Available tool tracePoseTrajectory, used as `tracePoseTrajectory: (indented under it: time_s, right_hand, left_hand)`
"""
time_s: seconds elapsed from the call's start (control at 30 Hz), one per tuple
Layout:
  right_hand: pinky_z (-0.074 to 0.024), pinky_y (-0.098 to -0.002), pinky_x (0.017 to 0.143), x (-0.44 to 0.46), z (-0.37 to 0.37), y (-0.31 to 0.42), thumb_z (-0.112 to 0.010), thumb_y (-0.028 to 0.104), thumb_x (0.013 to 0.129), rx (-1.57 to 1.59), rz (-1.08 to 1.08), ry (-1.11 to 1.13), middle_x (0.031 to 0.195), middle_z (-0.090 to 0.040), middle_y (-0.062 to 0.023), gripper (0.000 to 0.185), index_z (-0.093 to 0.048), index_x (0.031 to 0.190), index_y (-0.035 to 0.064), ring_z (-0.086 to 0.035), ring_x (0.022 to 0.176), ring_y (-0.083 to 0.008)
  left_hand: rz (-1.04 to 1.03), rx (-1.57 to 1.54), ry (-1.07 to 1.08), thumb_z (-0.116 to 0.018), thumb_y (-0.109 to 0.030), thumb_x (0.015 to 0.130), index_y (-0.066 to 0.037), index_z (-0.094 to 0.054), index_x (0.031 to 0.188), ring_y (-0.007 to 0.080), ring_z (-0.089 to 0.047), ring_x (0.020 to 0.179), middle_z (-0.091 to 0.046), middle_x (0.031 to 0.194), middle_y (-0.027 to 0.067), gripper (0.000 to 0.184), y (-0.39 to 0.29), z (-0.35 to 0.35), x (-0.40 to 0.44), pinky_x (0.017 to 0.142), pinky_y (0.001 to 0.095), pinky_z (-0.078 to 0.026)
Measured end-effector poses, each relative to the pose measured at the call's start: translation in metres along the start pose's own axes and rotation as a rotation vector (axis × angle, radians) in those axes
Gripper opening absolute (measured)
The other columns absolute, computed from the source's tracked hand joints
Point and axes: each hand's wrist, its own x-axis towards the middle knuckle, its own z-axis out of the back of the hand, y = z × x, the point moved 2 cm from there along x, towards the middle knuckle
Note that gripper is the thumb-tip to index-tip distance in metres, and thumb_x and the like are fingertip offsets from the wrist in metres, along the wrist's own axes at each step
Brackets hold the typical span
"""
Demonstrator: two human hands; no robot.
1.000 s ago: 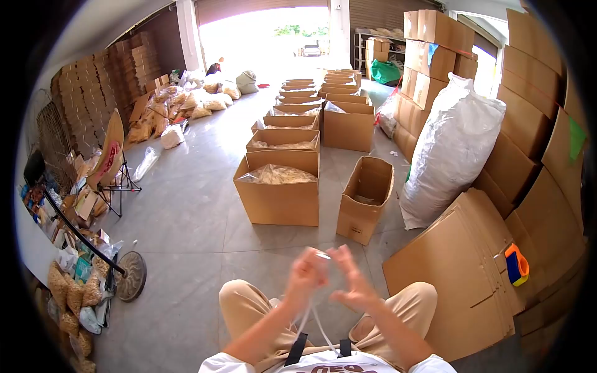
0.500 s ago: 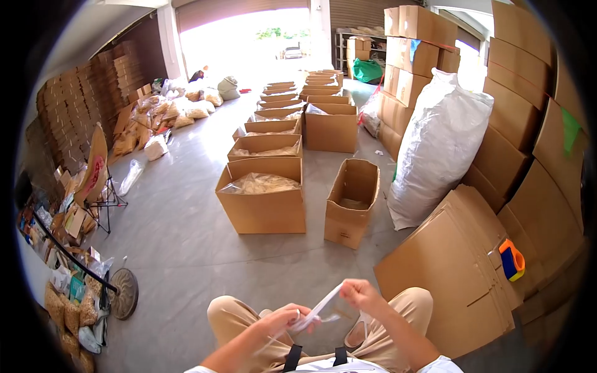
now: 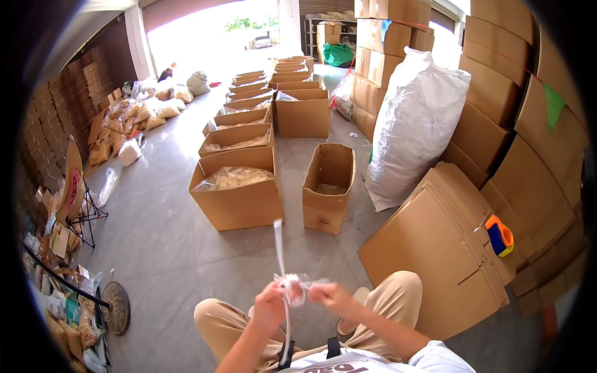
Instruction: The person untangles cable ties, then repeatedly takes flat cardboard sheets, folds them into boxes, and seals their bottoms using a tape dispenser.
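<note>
Half a sec ago the white strip (image 3: 287, 283) ran taut btwn hands set well apart; now it's bunched w/ one tail up, one hanging down, so prob. being looped or knotted. It sits btwn the knees (image 3: 404, 292), this side of the narrow box (image 3: 324, 211), w/ L hand (image 3: 269, 306) pinching the bunch and R hand (image 3: 333, 297) close by, apparently pinching a bit (blurry), R forearm (image 3: 388, 329) slanting in.
</note>
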Motion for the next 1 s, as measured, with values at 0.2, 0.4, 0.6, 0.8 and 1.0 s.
tracePoseTrajectory:
  time_s: [0.2,0.4,0.6,0.8,1.0]
  right_hand:
    - [-0.0451,-0.0413,0.06,-0.016,-0.012,0.031,-0.05,0.016,0.087,-0.264,0.154,0.003,0.074,-0.058,-0.0155,0.016,-0.055,0.082,0.0019,-0.056,0.069,-0.0377]
    - [-0.0467,-0.0391,0.062,-0.007,0.018,0.024,-0.052,0.017,0.087,-0.316,0.138,-0.186,0.086,-0.059,-0.0129,0.014,-0.055,0.089,0.0039,-0.058,0.073,-0.034]
    - [-0.0477,-0.0305,0.071,-0.011,-0.011,0.015,-0.063,0.016,0.082,-0.03,0.243,-0.126,0.1,-0.058,-0.0095,0.041,-0.046,0.118,0.0063,-0.059,0.082,-0.0206]
    - [-0.0476,-0.0278,0.072,-0.012,-0.026,-0.004,-0.068,0.01,0.077,0.247,-0.068,-0.156,0.097,-0.057,-0.007,0.049,-0.043,0.12,0.0046,-0.055,0.083,-0.0116]
    - [-0.042,-0.0212,0.057,-0.013,-0.035,-0.017,-0.055,0.006,0.086,0.687,-0.192,-0.108,0.081,-0.054,-0.0014,0.022,-0.05,0.108,0.0056,-0.051,0.069,-0.0082]
  left_hand:
    - [-0.723,1.533,-0.243,-0.04,-0.019,0.094,0.0,-0.048,0.105,0.0184,-0.048,0.072,-0.05,0.082,0.008,0.023,0.014,0.01,0.016,0.066,0.0293,-0.039]
    - [0.267,0.548,-0.087,-0.044,-0.019,0.095,-0.002,-0.053,0.086,0.0091,-0.042,0.066,-0.047,0.07,-0.0005,0.021,0.043,0.011,-0.002,0.059,0.0226,-0.035]
    - [0.067,0.477,-0.099,-0.051,-0.011,0.091,0.004,-0.059,0.094,0.0089,-0.052,0.074,-0.058,0.08,0.0036,0.018,0.044,0.013,0.002,0.067,0.0218,-0.043]
    - [-0.077,0.321,-0.109,-0.056,-0.002,0.086,0.005,-0.063,0.091,0.0122,-0.06,0.075,-0.065,0.084,0.0078,0.011,0.044,0.004,0.007,0.071,0.0228,-0.049]
    - [-0.145,0.327,-0.278,-0.056,-0.001,0.086,0.004,-0.064,0.092,0.0109,-0.059,0.076,-0.064,0.085,0.0066,0.011,0.032,-0.003,-0.001,0.068,0.0245,-0.05]
